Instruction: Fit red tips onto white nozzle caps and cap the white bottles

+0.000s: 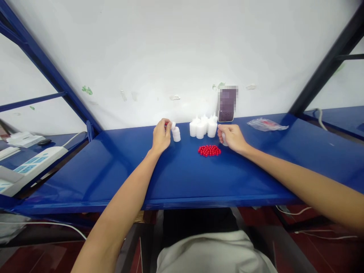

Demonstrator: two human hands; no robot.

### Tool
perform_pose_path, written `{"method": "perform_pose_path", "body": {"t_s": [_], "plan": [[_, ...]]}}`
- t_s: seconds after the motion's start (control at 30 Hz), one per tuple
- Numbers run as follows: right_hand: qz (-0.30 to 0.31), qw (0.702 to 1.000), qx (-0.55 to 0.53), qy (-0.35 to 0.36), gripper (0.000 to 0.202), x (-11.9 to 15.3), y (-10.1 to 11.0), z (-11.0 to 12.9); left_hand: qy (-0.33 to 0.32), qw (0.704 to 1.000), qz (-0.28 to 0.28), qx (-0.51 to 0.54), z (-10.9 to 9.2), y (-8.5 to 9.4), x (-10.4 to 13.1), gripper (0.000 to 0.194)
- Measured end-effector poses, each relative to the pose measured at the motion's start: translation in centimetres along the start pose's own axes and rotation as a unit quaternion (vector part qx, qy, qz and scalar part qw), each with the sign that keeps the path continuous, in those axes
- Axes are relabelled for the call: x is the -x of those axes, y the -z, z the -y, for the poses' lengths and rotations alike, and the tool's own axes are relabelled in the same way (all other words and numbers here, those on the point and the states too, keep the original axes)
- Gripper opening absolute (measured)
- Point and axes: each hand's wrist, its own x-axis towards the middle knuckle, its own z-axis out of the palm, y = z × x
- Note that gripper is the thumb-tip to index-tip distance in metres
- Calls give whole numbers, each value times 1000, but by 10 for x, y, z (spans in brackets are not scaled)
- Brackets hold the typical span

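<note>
White bottle (225, 140), partly hidden, clamped inside right grip (232, 137) | second bottle (176, 135) just beside left grip (161, 137) | left closure: cannot tell

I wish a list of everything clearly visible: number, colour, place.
Table: one, blue, centre
Wall: one, white, behind
Grouped bottles: several, white, mid-table
Separate bottle: one, white, left of group
Small pieces: many, red, before bottles
Phone-like object: one, dark, against wall
Plastic bag: one, clear, right
Power strip: one, white, left
Posts: two, dark blue, both sides
Cables: several, white, both sides
Garment: one, grey, bottom
Left hand: one, by separate bottle
Right hand: one, around white object
</note>
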Motion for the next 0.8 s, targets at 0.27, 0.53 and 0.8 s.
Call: {"method": "perform_pose_path", "body": {"t_s": [0.27,0.53,0.8], "plan": [[-48,992,104,52,37,6,2,6,-59,996,-71,-2,-5,1,-6,18],[-25,999,-19,-22,46,-3,-1,-1,-38,999,11,25,-14,-3,-13,28],[-1,993,72,-94,47,-2,1,7,40,998,24,-32,-11,-17,-15,16]]}}
